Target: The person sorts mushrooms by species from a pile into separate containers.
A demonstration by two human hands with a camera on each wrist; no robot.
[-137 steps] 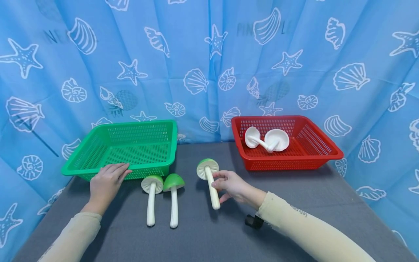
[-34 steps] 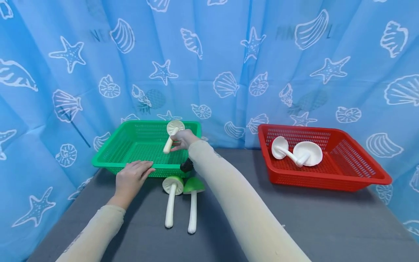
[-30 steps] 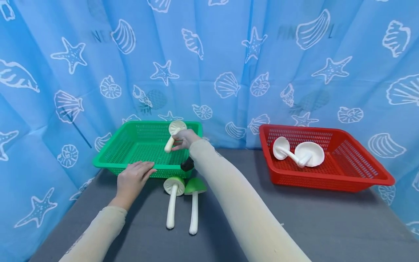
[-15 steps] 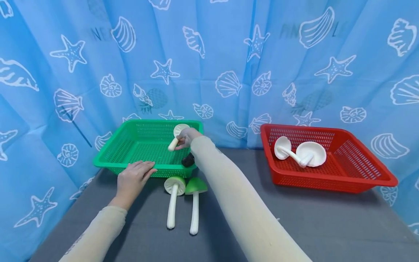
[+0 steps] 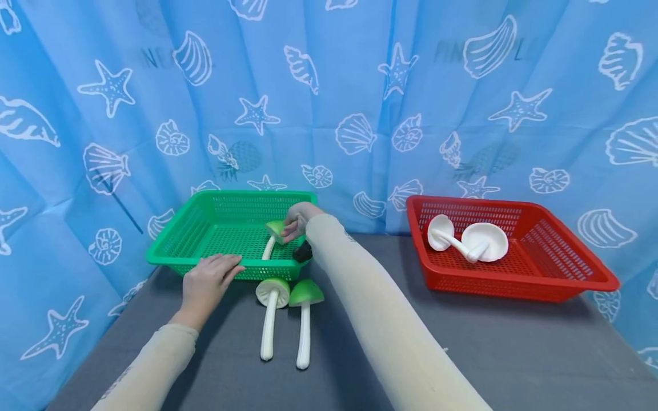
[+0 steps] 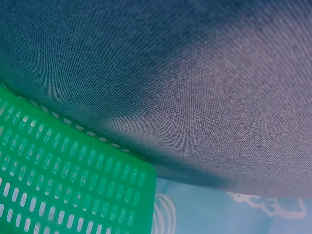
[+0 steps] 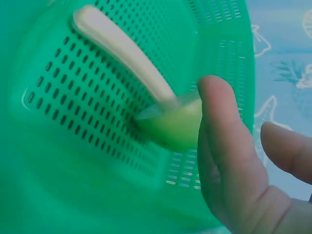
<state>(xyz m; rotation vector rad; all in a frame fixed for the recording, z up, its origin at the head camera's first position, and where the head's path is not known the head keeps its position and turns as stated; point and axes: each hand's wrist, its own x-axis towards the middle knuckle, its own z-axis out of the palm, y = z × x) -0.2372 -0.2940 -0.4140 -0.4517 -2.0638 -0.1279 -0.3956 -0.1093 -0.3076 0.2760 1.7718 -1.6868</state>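
A green-capped toy mushroom (image 5: pixel 271 237) lies inside the green basket (image 5: pixel 169 251), near its right wall, stem towards me. My right hand (image 5: pixel 294 221) hovers over the cap with fingers loosely spread; the fingertips are at the cap's edge. In the right wrist view the thumb (image 7: pixel 219 141) is beside the cap (image 7: pixel 173 124) and the stem (image 7: pixel 122 48) rests on the basket floor (image 7: pixel 73 185). My left hand (image 5: pixel 208 279) lies flat on the basket's near rim. It does not show in the left wrist view, which has only the basket wall (image 6: pixel 63 180).
Two more green-capped mushrooms (image 5: pixel 268 319) (image 5: pixel 305 319) lie side by side on the grey table (image 5: pixel 462 354) just in front of the green basket. A red basket (image 5: pixel 514 288) at the right holds two white mushrooms (image 5: pixel 485 241). Blue curtains close in behind and at both sides.
My right hand lowered the mushroom from above the green basket onto its floor and loosened its grip. The left hand stayed on the rim.
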